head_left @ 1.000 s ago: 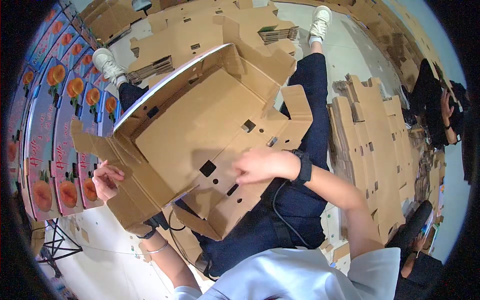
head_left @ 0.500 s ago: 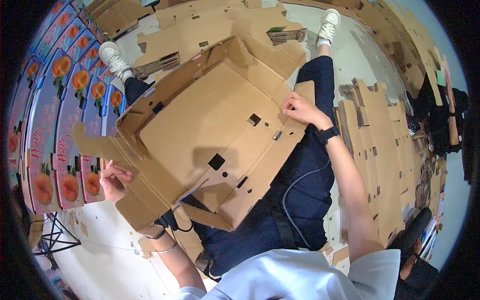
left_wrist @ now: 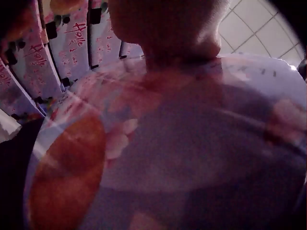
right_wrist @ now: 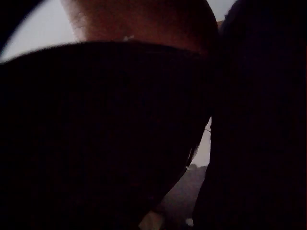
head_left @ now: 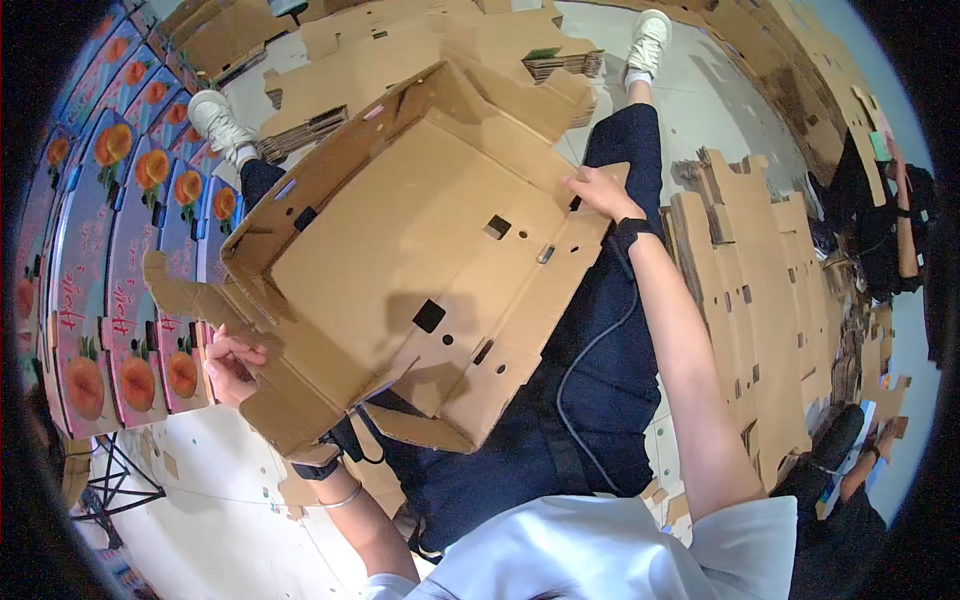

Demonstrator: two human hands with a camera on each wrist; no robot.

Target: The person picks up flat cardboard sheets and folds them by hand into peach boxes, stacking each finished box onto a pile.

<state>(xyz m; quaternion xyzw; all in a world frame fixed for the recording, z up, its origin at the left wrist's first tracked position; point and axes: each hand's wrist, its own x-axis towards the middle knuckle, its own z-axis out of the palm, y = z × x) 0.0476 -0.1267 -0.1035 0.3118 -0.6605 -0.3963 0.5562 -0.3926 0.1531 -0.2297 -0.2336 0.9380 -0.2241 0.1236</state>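
A partly folded cardboard box (head_left: 375,235) lies open side up across the person's lap, brown inside, with its far walls raised. My right hand (head_left: 603,193) grips the flap at the box's right corner, fingers curled over the edge. On the other side, my left hand (head_left: 232,365) rests against the outside of the left flap (head_left: 290,405), its fingers loosely bent and its wrist partly under the cardboard. The left wrist view shows the printed outer face (left_wrist: 158,143) of the box close up, against the hand. Dark fabric fills most of the right wrist view.
Printed fruit boxes (head_left: 115,300) stand stacked at the left. Flat cardboard sheets (head_left: 745,310) lie piled on the right, and more sheets (head_left: 400,60) lie ahead between the shoes. Other people (head_left: 890,220) sit at the right edge. A thin cable (head_left: 575,365) runs along the right thigh.
My right hand has moved from over the box's near panel out to the right corner flap and taken hold of it. The left hand has stayed at the left flap.
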